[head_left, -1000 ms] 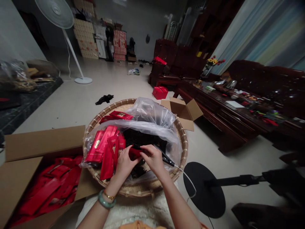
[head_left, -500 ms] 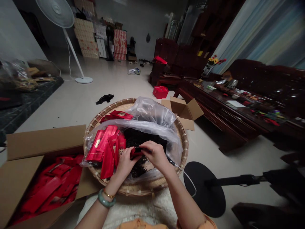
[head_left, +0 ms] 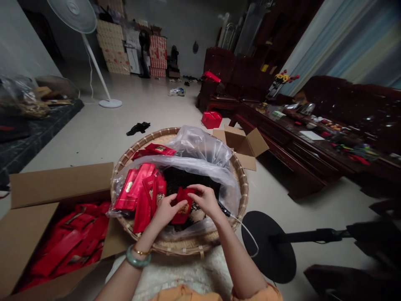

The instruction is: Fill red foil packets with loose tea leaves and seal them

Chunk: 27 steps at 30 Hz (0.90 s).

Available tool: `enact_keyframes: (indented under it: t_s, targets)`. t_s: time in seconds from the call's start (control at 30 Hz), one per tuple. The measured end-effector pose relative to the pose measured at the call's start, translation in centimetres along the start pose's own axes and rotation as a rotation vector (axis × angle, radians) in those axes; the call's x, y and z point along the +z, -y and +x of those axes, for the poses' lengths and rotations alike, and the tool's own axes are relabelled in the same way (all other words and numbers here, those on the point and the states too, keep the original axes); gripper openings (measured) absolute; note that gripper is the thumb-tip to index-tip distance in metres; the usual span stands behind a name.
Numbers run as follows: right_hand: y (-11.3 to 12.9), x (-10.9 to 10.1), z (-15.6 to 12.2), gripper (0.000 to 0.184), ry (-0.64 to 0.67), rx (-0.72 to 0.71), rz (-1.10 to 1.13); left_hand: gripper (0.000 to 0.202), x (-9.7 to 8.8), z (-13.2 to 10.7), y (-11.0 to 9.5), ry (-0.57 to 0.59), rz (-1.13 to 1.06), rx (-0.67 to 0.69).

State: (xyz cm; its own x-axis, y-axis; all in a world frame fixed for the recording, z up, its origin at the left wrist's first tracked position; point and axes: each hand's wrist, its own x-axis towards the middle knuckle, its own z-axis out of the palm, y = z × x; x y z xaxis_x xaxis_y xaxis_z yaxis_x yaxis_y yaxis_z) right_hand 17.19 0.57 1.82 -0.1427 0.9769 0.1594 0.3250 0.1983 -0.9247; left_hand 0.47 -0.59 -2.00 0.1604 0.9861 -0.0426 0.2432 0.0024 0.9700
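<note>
Between my hands is a small red packet with a gold label, its printed face toward me. My left hand is closed on its left side, thumb across the front. The fingers of my right hand pinch its upper right edge. Beneath lies a heap of dark, dry leaf-like bits in a clear plastic bag, set in a round woven bamboo tray. Several flat red packets lie left of my left hand. A black device with a white cable sits beside my right wrist.
An open carton full of red packets stands at my left. Beyond the tray are a smaller open carton and a red box. A black stand base is on the right, near a dark wooden table.
The red packet has turned from edge-on, with its dark opening showing, to its labelled face. My fingers have shifted to its sides, the left thumb now across its front.
</note>
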Motion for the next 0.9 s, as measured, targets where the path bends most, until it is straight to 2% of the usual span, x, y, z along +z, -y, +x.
enact_keyframes:
  t_s: [0.13,0.27,0.37,0.5,0.6,0.73,0.9]
  targets:
    - [-0.5,0.5,0.5,0.021,0.051,0.13,0.235,0.041,-0.1,0.0,-1.4,0.028,-0.337,-0.159]
    - [-0.9,0.6,0.7,0.025,0.007,0.292,0.352,0.039,0.4,-0.2,-1.8,0.005,-0.493,-0.211]
    - [-1.3,0.7,0.5,0.03,-0.008,0.378,0.409,0.039,0.7,-0.3,-1.5,0.011,-0.521,-0.241]
    - [-1.7,0.8,0.4,0.033,0.007,0.412,0.439,0.042,0.9,-0.2,-0.9,0.025,-0.537,-0.287]
    - [-1.9,0.9,0.4,0.033,-0.017,0.421,0.439,0.043,1.0,-0.3,-0.8,0.034,-0.513,-0.272]
    - [-2.4,1.1,0.6,0.031,-0.079,0.4,0.409,0.05,1.1,-0.7,-0.9,0.117,-0.467,-0.274]
    - [-2.8,1.2,0.5,0.032,-0.103,0.375,0.367,0.052,1.1,-1.1,-0.7,0.12,-0.454,-0.288]
